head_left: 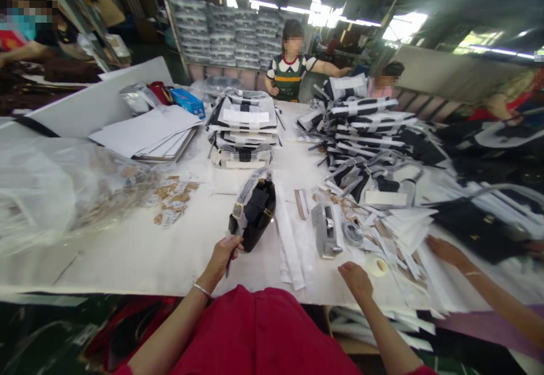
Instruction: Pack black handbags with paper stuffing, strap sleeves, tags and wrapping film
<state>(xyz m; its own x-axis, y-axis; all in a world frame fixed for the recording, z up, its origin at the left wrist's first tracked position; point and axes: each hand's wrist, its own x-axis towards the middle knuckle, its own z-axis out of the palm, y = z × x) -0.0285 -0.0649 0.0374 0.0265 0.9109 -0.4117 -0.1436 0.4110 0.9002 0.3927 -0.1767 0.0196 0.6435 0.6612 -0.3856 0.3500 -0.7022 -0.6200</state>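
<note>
A small black handbag stands tilted on the white table in front of me, its handle wrapped in clear plastic. My left hand is closed on the bag's near-left side, at what looks like its strap end. My right hand hovers low over the table's near edge, fingers curled in; whatever they may hold is hidden. Just beyond it stands a grey tape dispenser. A roll of clear tape lies right of that hand. White paper strips lie between the bag and the dispenser.
Wrapped bags form a stack behind the handbag and a larger pile at right. White sheets, a blue box and plastic film are left. A co-worker's hand reaches in from the right; another person stands opposite.
</note>
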